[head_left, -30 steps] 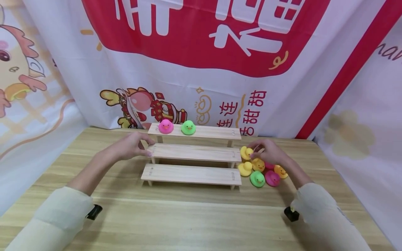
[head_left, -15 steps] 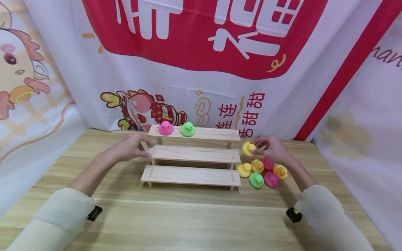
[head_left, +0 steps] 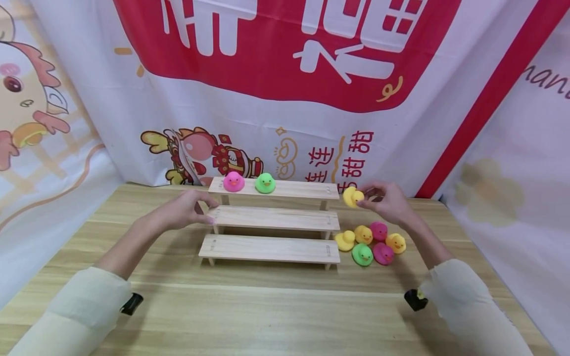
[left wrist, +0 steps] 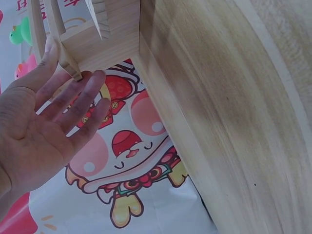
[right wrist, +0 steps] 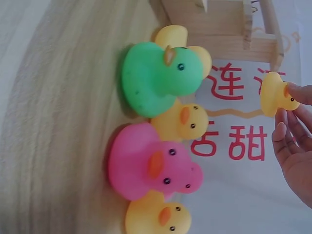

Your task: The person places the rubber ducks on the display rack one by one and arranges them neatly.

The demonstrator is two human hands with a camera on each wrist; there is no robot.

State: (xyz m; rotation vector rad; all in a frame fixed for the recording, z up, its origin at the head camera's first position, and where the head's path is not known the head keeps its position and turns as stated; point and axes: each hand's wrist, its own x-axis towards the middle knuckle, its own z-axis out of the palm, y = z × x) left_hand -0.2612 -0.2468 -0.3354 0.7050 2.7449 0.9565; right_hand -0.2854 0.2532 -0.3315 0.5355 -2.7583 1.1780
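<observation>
A three-tier wooden stand (head_left: 273, 217) is on the table, with a pink rubber duck (head_left: 234, 182) and a green rubber duck (head_left: 265, 183) on its top tier. My left hand (head_left: 184, 208) holds the left end of the middle tier between thumb and index finger; its other fingers extend loosely in the left wrist view. Raised beside the right end of the top tier, my right hand (head_left: 386, 201) pinches a yellow rubber duck (right wrist: 273, 95) between thumb and fingertips.
Several rubber ducks cluster right of the stand, among them a green one (head_left: 362, 254), a pink one (head_left: 383, 253) and a yellow one (head_left: 345, 241) close to the bottom tier. A printed curtain (head_left: 267, 113) hangs behind the table (head_left: 267, 316).
My right hand has lifted the yellow duck up and away from the cluster, to the height of the top tier. The left hand has stayed at the stand's left end.
</observation>
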